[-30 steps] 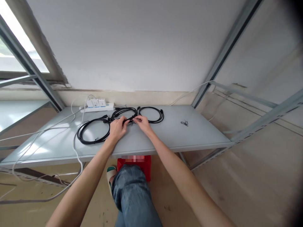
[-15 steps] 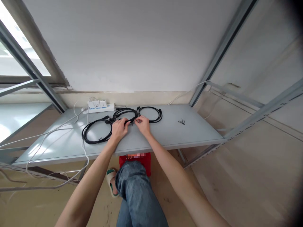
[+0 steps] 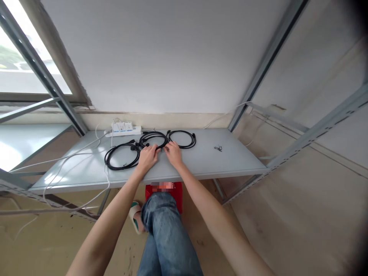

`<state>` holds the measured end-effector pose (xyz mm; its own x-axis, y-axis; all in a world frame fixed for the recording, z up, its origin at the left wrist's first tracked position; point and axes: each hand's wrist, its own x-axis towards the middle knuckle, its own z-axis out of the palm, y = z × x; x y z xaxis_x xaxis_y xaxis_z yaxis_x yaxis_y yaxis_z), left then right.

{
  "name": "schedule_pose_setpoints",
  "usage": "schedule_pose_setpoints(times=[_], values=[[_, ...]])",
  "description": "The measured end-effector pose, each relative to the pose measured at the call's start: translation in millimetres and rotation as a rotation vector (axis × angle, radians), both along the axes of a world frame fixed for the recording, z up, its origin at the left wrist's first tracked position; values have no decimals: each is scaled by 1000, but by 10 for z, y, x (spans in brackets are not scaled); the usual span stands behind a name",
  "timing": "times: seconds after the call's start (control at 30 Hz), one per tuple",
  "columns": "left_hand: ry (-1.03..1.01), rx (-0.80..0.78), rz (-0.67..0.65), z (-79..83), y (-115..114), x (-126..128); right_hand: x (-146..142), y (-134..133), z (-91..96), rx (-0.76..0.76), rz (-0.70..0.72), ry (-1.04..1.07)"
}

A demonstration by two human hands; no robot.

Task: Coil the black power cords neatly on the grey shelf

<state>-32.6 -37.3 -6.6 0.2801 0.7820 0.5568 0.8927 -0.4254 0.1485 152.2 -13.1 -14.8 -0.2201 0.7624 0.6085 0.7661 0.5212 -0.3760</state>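
Three coils of black cable lie side by side on a grey metal shelf (image 3: 207,165). My left hand (image 3: 148,158) is closed on the front edge of the middle cable coil (image 3: 153,133), with thumb and fingers pressed together. Close to its right, my right hand (image 3: 174,154) pinches at the same edge; what sits in its fingertips is too small to make out. A thin dark tie end shows between the two hands. The left cable coil (image 3: 106,160) lies beside my left hand, and the right cable coil (image 3: 194,140) is just beyond my right hand.
Several thin black ties (image 3: 218,148) lie loose on the shelf's right side. A white power strip (image 3: 126,131) with plugs stands at the back left, and white cords (image 3: 61,161) run off leftward. Metal uprights (image 3: 244,92) flank the shelf. Under it is a red stool (image 3: 178,197).
The view has shifted slightly, moving the shelf's left end rightward in the picture. My hands stay at the middle coil's front edge, with only small finger movements.
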Motion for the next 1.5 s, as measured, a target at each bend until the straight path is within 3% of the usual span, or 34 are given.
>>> schedule_pose_setpoints(times=[0.17,0.3,0.37,0.9,1.2,1.5], values=[[14,12,-6,20,-146,18,15,-7,0,-120,100,217],[31,-8,-27,33,-167,22,33,39,34,-455,271,449],[37,-17,-30,32,-140,23,43,70,45,-549,334,504],[-25,-20,-43,19,-21,27,124,154,40,-537,381,538],[-25,-8,-65,20,-24,35,162,191,21,-671,404,673],[-33,-22,-61,5,-3,35,226,227,68,-694,424,757]])
